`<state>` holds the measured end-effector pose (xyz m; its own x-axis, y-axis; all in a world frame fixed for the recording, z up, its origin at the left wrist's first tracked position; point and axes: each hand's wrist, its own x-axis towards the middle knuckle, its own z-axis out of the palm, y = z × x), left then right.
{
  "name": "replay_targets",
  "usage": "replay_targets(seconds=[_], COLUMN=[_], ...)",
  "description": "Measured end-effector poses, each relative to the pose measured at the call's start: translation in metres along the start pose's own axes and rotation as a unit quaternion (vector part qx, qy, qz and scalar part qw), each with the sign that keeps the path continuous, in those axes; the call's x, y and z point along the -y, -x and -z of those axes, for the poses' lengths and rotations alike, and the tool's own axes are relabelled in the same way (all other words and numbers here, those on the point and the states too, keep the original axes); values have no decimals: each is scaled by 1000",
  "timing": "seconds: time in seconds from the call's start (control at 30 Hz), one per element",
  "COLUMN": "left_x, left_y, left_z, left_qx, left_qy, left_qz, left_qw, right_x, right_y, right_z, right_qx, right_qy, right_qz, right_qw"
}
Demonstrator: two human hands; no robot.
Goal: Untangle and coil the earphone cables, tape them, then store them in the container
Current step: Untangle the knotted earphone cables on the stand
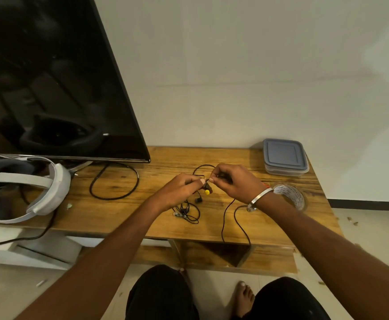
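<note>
Head view: your left hand (184,188) and right hand (231,181) both pinch the cable (223,218) above the table's (124,218) middle; its slack trails toward the near edge, container (284,158) at your right, far corner.

thin black earphone cable (223,218) trailing over table edge, tape roll (289,196) flat, lidded grey container (284,157) behind
</note>
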<state>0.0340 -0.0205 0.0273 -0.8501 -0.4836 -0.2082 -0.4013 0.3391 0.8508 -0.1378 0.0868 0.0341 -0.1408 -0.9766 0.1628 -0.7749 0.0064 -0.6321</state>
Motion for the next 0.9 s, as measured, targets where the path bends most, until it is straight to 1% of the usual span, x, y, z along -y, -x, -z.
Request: replay_targets(seconds=[0.2,0.3,0.37,0.5,0.63,0.7,0.77,0.8,0.9], left_x=[-5,-11,-16,-26,-33,-39,-45,-47,-51], left_y=[4,6,7,8,3,2,0,-2,-5], left_z=[-6,-6,-6,-4,-3,-4,-5,-5,-3], left_qx=[33,42,48,57,51,48,38,28,-9], left_qy=[28,77,128,284,412,465,505,515,524], left_qz=[-21,-31,-37,-34,-53,-69,-86,-93,-105], left_qw=[999,996,990,957,908,882,858,851,845], right_x=[-2,-3,-4,-8,-6,-4,-2,-1,4], right_y=[-3,-3,-3,-2,1,2,3,3,6], right_z=[3,3,2,1,0,-5,-12,-15,-23], right_qx=[-41,-45,-44,-44,-32,-20,-3,3,41], right_qy=[0,5,11,-3,-31,-46,-66,-71,-93], right_qz=[38,54,56,28,1,-37,-68,-75,-76], right_qw=[998,998,997,999,999,998,996,995,992])
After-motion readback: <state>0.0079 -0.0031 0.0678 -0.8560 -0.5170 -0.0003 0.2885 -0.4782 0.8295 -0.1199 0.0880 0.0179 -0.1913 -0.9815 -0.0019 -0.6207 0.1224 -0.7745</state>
